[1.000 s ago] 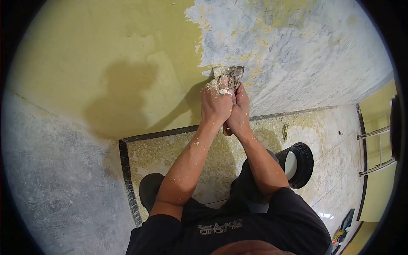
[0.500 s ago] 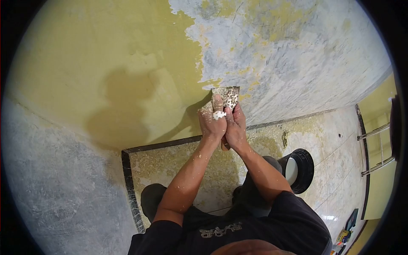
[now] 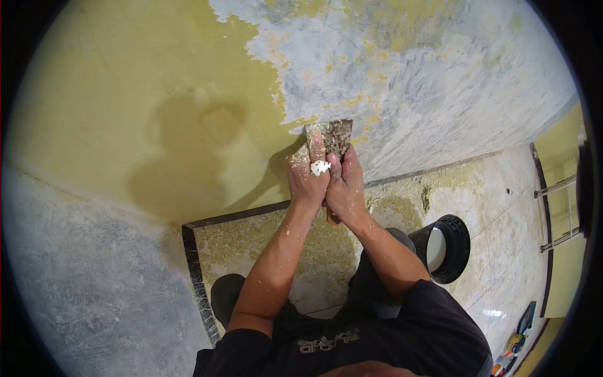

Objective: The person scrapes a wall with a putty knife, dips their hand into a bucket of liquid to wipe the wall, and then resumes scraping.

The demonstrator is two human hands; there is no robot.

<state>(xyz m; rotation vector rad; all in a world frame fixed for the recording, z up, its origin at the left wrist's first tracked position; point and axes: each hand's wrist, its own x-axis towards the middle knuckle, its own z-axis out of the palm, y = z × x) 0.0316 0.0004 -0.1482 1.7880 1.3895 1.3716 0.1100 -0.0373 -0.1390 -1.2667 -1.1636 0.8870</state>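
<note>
A flat scraper with a flake-covered metal blade touches the wall at the edge between yellow paint and bare grey-white plaster. My left hand is closed on it, with a finger stretched along the blade and paint flakes over the knuckles. Beside it, my right hand grips the scraper too, its thumb near the blade's base. The end of the wooden handle shows below both hands.
A black bucket with whitish contents stands on the floor right of my knee. Paint scrapings cover the tiles along the wall. Metal rails are at the far right, and small tools lie at the lower right.
Both hands and the scraper have shifted slightly up and left in view. The wall's paint edge has also moved left in view, and the blade shows fewer pale flakes.
</note>
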